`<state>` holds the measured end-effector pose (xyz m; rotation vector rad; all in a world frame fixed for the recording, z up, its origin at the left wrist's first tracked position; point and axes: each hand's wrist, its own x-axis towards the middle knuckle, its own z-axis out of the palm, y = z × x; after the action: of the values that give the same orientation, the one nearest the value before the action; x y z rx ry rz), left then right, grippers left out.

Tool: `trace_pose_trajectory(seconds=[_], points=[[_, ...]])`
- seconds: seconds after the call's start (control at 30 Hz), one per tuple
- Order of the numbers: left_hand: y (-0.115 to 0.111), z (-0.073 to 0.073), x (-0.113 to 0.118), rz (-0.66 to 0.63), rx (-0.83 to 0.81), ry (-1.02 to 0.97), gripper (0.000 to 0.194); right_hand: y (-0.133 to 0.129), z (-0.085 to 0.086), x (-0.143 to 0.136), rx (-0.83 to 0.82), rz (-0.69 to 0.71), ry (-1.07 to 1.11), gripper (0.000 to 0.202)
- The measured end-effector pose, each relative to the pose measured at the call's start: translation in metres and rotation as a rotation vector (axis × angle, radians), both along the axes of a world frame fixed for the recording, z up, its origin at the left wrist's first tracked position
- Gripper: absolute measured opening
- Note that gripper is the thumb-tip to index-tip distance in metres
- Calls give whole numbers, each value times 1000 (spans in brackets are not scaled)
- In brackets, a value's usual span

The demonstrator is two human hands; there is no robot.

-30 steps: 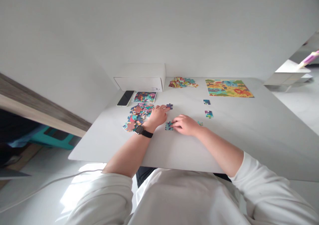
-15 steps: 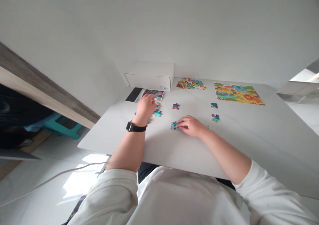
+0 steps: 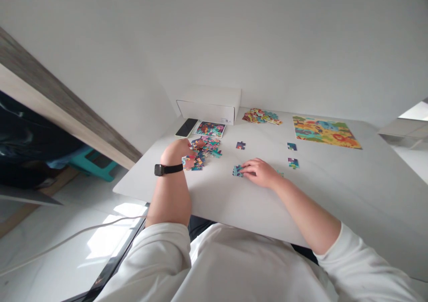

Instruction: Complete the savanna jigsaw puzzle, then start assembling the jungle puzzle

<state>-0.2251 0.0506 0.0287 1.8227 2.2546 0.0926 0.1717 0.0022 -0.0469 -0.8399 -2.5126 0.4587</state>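
Observation:
My left hand, a black watch on its wrist, is bent over the left side of a pile of jigsaw puzzle pieces. Its fingers are mostly hidden among the pieces, so I cannot make out a grip. My right hand rests low on the table, fingertips closed on the right edge of a blue-teal puzzle piece. Part of a pale green piece shows behind that wrist. Farther back lies a dark purple piece. To the right are a dark blue piece and a purple-teal piece.
A colourful picture card lies behind the pile, beside a phone. Behind them stands a white box against the wall. Another heap of pieces and an animal picture sheet lie along the back of the white table.
My left hand has come back from near the picture card to the left part of the pile, uncovering the card. My right hand stays at the blue-teal piece. The view has shifted slightly.

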Motion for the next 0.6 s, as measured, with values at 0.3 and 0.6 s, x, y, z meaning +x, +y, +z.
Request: trace_pose_trajectory(seconds=[0.3, 0.6], points=[[11, -2, -3, 49, -55, -138, 17, 0, 0, 0, -4, -6, -6, 24], [11, 1, -2, 147, 185, -361, 13, -1, 2, 0, -17, -6, -4, 23]])
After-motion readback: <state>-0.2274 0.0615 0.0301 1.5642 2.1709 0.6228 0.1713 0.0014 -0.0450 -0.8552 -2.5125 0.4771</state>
